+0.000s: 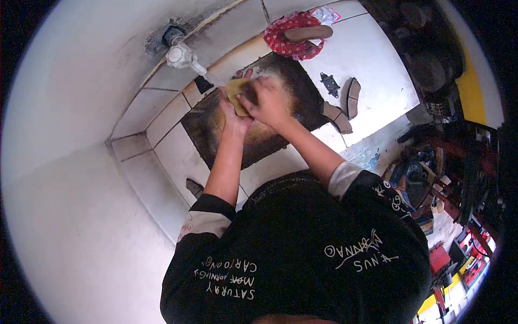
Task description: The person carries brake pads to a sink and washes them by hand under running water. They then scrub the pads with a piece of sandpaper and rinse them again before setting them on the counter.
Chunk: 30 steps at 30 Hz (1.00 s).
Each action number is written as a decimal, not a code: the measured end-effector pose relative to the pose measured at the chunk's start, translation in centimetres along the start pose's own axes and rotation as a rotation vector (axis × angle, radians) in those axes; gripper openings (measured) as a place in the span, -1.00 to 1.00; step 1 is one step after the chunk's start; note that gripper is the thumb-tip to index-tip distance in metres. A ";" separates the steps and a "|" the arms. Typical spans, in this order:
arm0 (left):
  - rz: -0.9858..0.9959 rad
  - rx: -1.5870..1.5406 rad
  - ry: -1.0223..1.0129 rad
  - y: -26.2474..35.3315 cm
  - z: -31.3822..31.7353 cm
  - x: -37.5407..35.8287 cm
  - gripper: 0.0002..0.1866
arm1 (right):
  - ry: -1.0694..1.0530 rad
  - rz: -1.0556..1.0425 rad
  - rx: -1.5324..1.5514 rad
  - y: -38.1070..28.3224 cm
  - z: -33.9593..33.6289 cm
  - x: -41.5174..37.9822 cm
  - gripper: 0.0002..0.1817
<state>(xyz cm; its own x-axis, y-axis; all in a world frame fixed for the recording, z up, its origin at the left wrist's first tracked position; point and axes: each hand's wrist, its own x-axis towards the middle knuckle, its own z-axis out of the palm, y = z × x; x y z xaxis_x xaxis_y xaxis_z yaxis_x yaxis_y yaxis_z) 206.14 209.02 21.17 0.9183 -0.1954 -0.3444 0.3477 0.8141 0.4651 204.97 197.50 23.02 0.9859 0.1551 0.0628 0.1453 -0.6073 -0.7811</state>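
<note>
My left hand [236, 117] is closed under a yellowish sheet that looks like sandpaper [234, 87], with its fingers at the edges. Over the sheet, my right hand [268, 105] bends its fingers against a dark patch or piece, which those fingers partly hide; I cannot make out what it is. Both hands are above a dark square panel [205, 135] coated in brown dust. To the right of the panel, two brake pads [353, 98] [338, 117] lie on the white tiles, beside a small black plate [329, 85].
A white tap [182, 56] juts from the wall close to my hands. Beyond the panel, another brake pad [308, 34] rests on a red patterned cloth [278, 35]. One more pad [194, 188] is near my left forearm. Tools and parts [426, 173] crowd the right side.
</note>
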 end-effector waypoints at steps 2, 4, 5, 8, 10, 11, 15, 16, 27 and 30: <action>-0.032 -0.037 -0.061 0.6 1.5 -0.7 -0.39 | 0.250 0.011 -0.066 0.5 0.8 0.5 -0.13; -0.006 -0.035 -0.105 0.9 1.8 -0.5 -0.42 | 0.508 0.061 -0.006 1.3 2.4 1.2 -0.11; 0.018 -0.036 -0.146 1.1 1.8 -0.5 -0.44 | 0.504 0.055 -0.002 1.9 3.0 1.8 -0.11; -0.020 0.038 -0.009 0.4 0.8 0.2 -0.44 | 0.129 0.287 0.496 0.4 1.6 3.0 -0.36; -0.007 0.030 0.042 0.6 1.1 -0.2 -0.43 | 0.093 0.304 0.467 0.7 2.7 3.7 -0.37; 0.007 0.021 0.088 0.8 1.4 -0.2 -0.43 | 0.060 0.318 0.436 1.0 3.1 3.9 -0.39; 0.015 -0.048 -0.033 1.9 0.1 0.2 -0.41 | 0.152 0.325 0.339 0.8 4.2 3.0 -0.42; 0.023 -0.051 -0.028 2.0 0.3 0.0 -0.41 | 0.172 0.299 0.320 0.9 4.0 2.7 -0.43; 0.003 0.122 0.029 1.7 -1.2 -0.4 -0.43 | 0.371 0.326 0.328 4.9 -0.2 3.8 -0.45; -0.100 0.163 0.144 1.7 0.9 -1.2 -0.43 | 0.279 0.145 0.163 1.7 0.1 3.7 -0.40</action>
<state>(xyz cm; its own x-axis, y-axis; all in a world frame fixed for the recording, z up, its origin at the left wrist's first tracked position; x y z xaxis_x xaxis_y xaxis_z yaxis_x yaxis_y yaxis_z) 205.79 210.12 23.15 0.8454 -0.1809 -0.5026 0.4721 0.6934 0.5444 208.85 197.14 21.91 0.9833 -0.1559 0.0937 0.0092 -0.4717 -0.8817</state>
